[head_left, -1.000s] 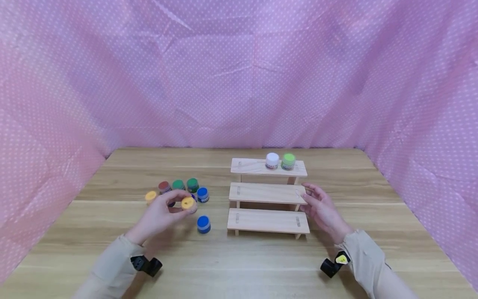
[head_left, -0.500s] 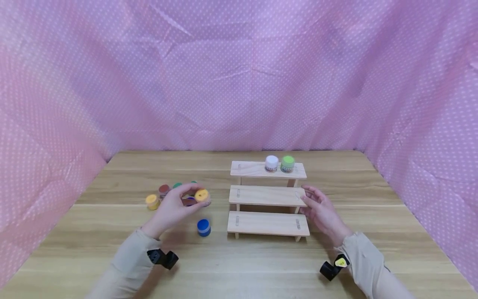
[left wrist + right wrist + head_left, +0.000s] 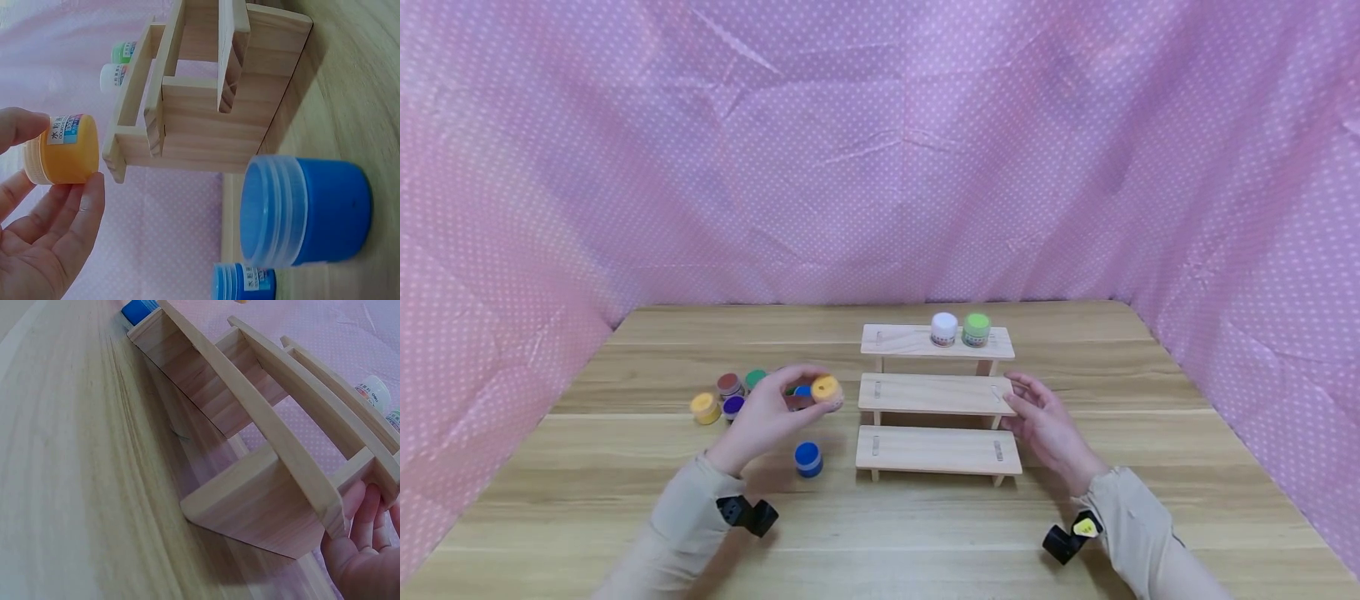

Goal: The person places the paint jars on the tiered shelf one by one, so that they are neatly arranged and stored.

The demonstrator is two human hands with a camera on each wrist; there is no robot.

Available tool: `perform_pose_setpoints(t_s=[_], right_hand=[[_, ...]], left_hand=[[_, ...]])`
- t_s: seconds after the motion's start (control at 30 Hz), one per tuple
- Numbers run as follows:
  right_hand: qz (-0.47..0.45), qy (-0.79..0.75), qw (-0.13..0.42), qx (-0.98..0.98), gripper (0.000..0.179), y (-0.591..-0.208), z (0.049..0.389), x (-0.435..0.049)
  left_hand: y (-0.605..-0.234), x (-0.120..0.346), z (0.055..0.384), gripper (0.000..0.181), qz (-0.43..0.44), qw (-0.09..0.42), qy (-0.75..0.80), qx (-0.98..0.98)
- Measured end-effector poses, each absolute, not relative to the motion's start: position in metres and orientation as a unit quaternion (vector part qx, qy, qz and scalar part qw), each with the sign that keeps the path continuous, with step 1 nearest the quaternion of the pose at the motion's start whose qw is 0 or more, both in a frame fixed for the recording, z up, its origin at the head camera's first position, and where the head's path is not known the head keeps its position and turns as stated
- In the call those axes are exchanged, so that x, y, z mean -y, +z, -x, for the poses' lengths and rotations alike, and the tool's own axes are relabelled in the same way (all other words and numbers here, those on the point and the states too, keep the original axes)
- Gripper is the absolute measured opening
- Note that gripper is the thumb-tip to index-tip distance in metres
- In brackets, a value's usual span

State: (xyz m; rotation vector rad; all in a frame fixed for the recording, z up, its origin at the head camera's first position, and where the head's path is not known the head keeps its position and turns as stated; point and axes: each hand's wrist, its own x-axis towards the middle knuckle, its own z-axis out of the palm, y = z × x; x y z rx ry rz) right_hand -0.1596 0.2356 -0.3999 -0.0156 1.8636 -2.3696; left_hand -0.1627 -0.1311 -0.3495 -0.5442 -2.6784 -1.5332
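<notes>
In the head view my left hand pinches an orange-yellow paint jar between thumb and fingers, held up left of a three-tier wooden shelf. The left wrist view shows this jar lying sideways across that frame, its printed label facing the camera. My right hand grips the right end of the middle tier, thumb near the board's edge; the right wrist view shows its fingers curled at the shelf's side. A white-lidded jar and a light-green jar stand on the top tier.
A blue jar stands on the table left of the shelf. Farther left cluster a yellow jar, a red-brown jar, a purple jar and a green jar. My left hand partly hides others.
My left hand has carried the orange-yellow jar rightward, towards the shelf, uncovering the purple jar behind. The right hand keeps its place at the shelf.
</notes>
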Motion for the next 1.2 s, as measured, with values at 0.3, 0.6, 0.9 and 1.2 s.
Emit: perform_pose_setpoints(t_s=[0.3, 0.6, 0.9, 1.2], right_hand=[[0.041, -0.783, 0.058, -0.618, 0.024, -0.406, 0.162, -0.237], [0.035, -0.784, 0.06, -0.617, 0.025, -0.406, 0.16, -0.237], [0.037, -0.781, 0.061, -0.62, 0.023, -0.404, 0.161, -0.236], [0.032, -0.786, 0.057, -0.614, 0.024, -0.405, 0.16, -0.236]], left_hand=[[-0.347, 0.108, 0.172, 0.044, 0.188, 0.013, -0.52, 0.833], [-0.344, 0.084, 0.184, 0.043, 0.212, 0.037, -0.562, 0.799], [-0.342, 0.06, 0.2, 0.042, 0.213, 0.067, -0.59, 0.776], [-0.343, 0.042, 0.211, 0.04, 0.243, 0.095, -0.567, 0.781]])
